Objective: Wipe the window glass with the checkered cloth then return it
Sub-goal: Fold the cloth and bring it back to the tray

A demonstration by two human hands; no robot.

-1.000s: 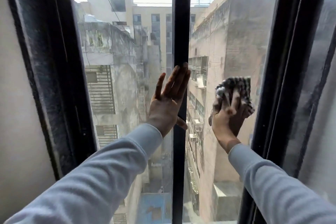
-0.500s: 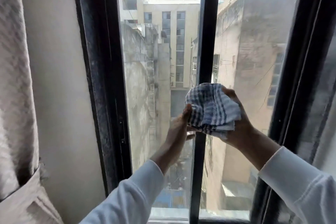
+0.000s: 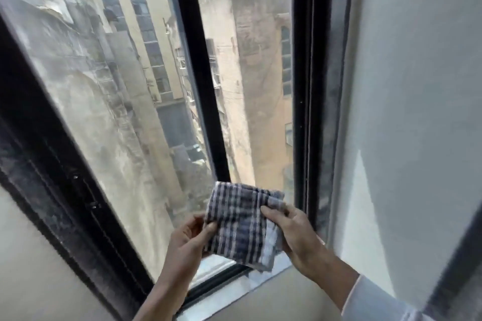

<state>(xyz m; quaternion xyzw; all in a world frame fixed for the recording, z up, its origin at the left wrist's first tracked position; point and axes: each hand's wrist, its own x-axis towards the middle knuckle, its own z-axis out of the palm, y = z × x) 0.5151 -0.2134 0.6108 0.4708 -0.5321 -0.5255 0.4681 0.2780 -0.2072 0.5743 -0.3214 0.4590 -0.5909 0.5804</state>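
Observation:
The checkered cloth (image 3: 243,224), blue-grey and white, is folded into a flat square and held in front of the lower part of the window glass (image 3: 109,101), off the pane. My left hand (image 3: 186,237) pinches its left edge. My right hand (image 3: 300,234) grips its right edge, thumb on top. A black centre bar (image 3: 198,65) divides the glass into a left pane and a right pane (image 3: 250,73). Both panes look streaky and dusty.
A thick black window frame (image 3: 52,169) runs along the left and bottom. A pale sill (image 3: 250,286) lies just under the cloth. A grey wall (image 3: 417,112) fills the right side. Buildings show through the glass.
The cloth has come off the glass and dropped lower, toward the sill. My left hand, earlier flat by the centre bar, now holds the cloth's edge. The cloth went from bunched to folded flat.

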